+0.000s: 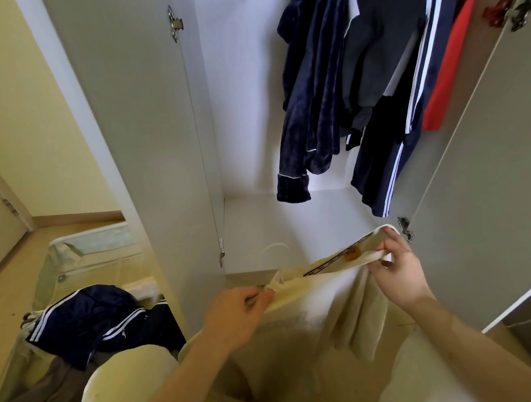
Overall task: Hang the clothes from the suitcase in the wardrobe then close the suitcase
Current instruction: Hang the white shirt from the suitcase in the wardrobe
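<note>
Centrally, both hands stretch the collar of a cream garment [314, 319] before the open wardrobe [292, 224]. Left hand [236, 317]: thumb and fingers pinch the collar's near end, a white hanger hook [273, 248] just beyond. Right hand [400, 272]: curled fingers grip the far end. Suitcase [77, 251] lies open, left of the left fingers, holding dark clothes [97, 317].

A home bedroom: white wardrobe [140, 122] (doors open), hanging clothes [342, 73], open suitcase [69, 262] on wooden floor [5, 307].
</note>
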{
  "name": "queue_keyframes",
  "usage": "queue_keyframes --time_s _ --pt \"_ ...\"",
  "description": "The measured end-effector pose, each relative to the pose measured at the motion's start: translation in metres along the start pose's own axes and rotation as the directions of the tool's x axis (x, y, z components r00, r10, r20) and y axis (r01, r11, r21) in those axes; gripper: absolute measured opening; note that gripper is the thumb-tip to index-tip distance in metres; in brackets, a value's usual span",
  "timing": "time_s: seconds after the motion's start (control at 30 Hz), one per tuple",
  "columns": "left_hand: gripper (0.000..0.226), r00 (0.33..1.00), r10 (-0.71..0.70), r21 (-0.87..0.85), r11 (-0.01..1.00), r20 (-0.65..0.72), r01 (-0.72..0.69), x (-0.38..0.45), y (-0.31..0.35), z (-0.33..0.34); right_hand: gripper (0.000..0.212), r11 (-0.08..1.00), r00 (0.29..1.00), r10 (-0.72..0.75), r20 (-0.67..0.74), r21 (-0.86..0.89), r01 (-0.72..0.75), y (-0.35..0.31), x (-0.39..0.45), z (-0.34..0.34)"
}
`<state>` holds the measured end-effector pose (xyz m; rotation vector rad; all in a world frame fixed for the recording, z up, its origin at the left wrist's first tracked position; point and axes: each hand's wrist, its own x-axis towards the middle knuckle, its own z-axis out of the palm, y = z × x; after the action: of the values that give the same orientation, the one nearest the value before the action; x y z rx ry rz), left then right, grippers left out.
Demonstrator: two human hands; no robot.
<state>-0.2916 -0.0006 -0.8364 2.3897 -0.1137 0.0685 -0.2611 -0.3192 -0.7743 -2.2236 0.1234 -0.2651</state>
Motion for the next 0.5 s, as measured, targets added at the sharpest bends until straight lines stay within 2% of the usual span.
queue_keyframes --time_s 0.13,0.27,0.33,0.4,0.43,0.5 --pt "0.068 0.998 -0.042 0.120 0.992 0.052 0.035 0.001 -0.009 0.009 0.032 0.983 0.985 -0.170 0.014 -0.069 0.171 -0.022 -0.014 0.003" --pt "0.055 0.988 -0.087 0.166 0.984 0.130 0.065 -0.002 -0.006 0.017 0.038 0.916 0.915 -0.388 0.108 -0.067 0.396 -0.045 -0.032 0.009" --pt "0.052 0.990 -0.108 0.120 0.988 0.093 0.097 -0.002 -0.006 0.021 0.036 0.861 0.858 -0.492 0.147 -0.064 0.504 -0.055 -0.046 0.014" --pt "0.052 0.990 -0.136 0.013 0.991 0.047 0.135 0.000 -0.008 0.021 0.025 0.787 0.773 -0.611 0.172 0.030 0.616 -0.064 -0.066 0.022" --pt "0.052 0.988 -0.148 -0.049 0.988 0.033 0.149 0.001 -0.008 0.020 0.023 0.769 0.743 -0.635 0.212 0.080 0.634 -0.066 -0.076 0.028" --pt "0.051 0.987 -0.158 -0.167 0.973 0.018 0.159 0.002 -0.007 0.019 0.024 0.817 0.732 -0.559 0.390 0.105 0.568 -0.066 -0.093 0.040"
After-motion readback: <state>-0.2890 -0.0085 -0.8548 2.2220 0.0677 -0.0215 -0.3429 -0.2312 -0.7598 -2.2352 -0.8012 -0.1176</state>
